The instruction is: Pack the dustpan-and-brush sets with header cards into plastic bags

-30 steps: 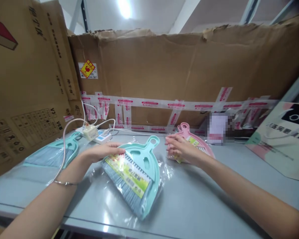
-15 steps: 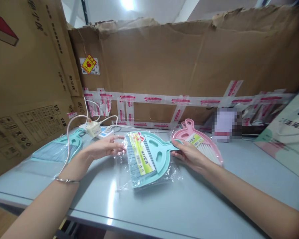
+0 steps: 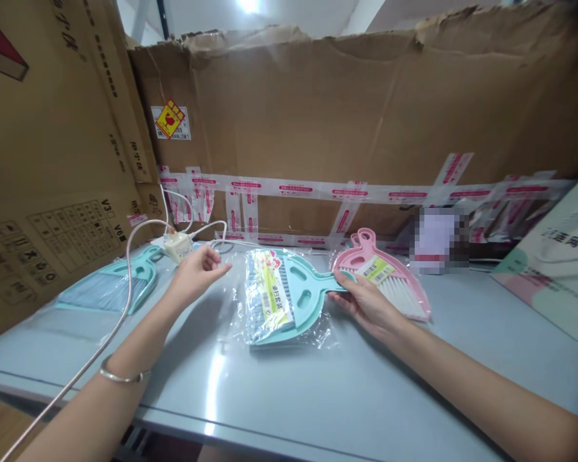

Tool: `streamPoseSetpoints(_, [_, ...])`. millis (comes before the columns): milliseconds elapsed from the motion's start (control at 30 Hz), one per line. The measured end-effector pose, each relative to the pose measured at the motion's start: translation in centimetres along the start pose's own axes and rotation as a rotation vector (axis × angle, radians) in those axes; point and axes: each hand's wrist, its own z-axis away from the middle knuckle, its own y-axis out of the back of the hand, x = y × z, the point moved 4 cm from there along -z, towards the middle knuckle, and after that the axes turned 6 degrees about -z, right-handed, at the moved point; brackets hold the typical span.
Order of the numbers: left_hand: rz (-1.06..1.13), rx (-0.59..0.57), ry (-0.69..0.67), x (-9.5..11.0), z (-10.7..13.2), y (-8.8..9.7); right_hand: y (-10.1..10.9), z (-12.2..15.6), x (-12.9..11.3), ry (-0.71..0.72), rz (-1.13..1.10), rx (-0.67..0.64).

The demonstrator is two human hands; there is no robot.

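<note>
Right hand [image 3: 370, 307]: closed around the handle end of the turquoise dustpan [image 3: 312, 290], thumb above and fingers below. Left hand [image 3: 198, 273]: released, fingers loosely curled and thumb extended, farther left of the pink dustpan [image 3: 354, 258], which serves as reference.

The turquoise dustpan is just left of the pink dustpan, handle pointing toward it; whether its far edge rests on the bench [image 3: 289, 398] cannot be told. Its pan appears to be thin moulded plastic, fan-shaped, with two oval recesses; such a piece should prove light, fairly stiff and not readily broken. The brush [image 3: 257, 311] nested in it has straight grey-blue bristles, likely to bend under pressure. Around both, the clear bag [image 3: 232, 321] is glossy, crinkled and loose, and would probably slide under a light touch. The narrow handle offers the firmest hold; a second hold would best take the rigid rim through the film rather than the slack film alone.

Farther out, the pink dustpan carries white bristles. Well to its left lies another turquoise set [image 3: 120, 282], flat and bagged, crossed by a smooth pale cable [image 3: 130, 269]. Behind the pink dustpan stands a brown carton [image 3: 289, 115], its upper edge ragged, banded with glossy printed tape [image 3: 296, 190].
</note>
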Motion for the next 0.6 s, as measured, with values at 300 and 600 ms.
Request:
streamPoseSetpoints(300, [0.559, -0.555, 0.211, 1.5, 2.1, -4.4, -0.4, 0.5, 0.8, -0.054, -0.092, 0.004])
streamPoseSetpoints(600, [0.796, -0.623, 0.319, 1.9, 2.9, -4.9, -1.1, 1.0, 0.9, -0.164, -0.07, -0.182])
